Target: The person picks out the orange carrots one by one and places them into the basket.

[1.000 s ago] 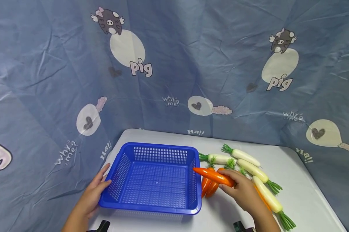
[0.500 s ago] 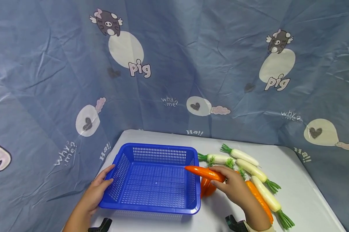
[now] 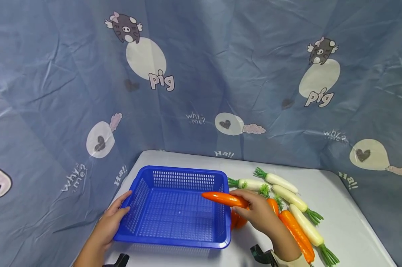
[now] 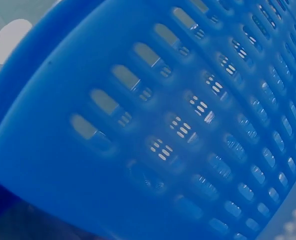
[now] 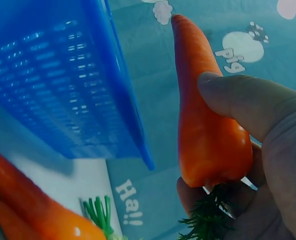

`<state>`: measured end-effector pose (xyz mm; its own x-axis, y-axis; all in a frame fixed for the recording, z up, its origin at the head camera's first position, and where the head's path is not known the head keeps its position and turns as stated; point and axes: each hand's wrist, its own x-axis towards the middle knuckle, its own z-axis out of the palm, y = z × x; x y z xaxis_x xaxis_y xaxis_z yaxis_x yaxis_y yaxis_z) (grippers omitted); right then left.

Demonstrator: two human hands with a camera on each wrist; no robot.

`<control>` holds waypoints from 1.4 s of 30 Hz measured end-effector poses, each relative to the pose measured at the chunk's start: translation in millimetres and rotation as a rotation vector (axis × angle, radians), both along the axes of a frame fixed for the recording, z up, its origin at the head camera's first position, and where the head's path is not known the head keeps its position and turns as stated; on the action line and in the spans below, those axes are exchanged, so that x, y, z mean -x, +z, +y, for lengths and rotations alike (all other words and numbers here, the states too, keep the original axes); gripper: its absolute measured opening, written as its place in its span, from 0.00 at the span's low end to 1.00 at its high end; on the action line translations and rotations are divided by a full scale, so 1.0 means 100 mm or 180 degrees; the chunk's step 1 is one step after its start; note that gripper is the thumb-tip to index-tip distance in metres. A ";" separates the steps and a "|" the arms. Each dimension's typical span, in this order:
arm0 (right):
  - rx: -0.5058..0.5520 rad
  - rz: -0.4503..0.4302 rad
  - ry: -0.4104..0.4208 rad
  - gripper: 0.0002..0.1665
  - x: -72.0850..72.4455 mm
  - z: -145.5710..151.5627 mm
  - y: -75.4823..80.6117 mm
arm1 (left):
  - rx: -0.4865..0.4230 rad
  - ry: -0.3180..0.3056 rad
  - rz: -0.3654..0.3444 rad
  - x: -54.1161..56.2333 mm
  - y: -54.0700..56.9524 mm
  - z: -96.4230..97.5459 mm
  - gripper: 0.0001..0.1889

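Observation:
My right hand (image 3: 252, 207) holds an orange carrot (image 3: 222, 199) by its thick end. The pointed end reaches left, above the right part of a blue plastic basket (image 3: 172, 243). In the right wrist view the thumb presses along the carrot (image 5: 195, 115), and green leaves hang by the palm. My left hand (image 3: 111, 220) touches the basket's left rim, its thumb and forefinger extended. The left wrist view shows only the basket's slotted wall (image 4: 138, 115) up close, with no fingers visible. The basket's inside shows just its perforated floor.
Right of the basket lie more orange carrots (image 3: 297, 235), some partly behind the right hand. Several white radishes (image 3: 282, 181) with green tops are spread beyond and beside them. A white table (image 3: 351, 222) carries everything, with a blue printed cloth (image 3: 201, 74) behind.
The right hand has carried the carrot left, from over the other carrots to over the basket's right side. The left hand's forefinger has shifted onto the basket's rim.

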<state>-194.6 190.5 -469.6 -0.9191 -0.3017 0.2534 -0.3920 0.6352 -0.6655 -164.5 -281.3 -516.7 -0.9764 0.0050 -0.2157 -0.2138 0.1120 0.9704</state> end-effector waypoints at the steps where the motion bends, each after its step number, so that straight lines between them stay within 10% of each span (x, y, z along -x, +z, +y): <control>1: -0.0002 -0.0017 0.0005 0.27 0.01 -0.02 0.00 | 0.0007 0.0004 -0.0003 0.00 0.00 0.00 0.31; 42: -0.0297 0.0118 0.0839 0.25 0.30 -0.64 0.16 | 0.0001 0.0057 -0.0119 0.02 0.01 0.02 0.31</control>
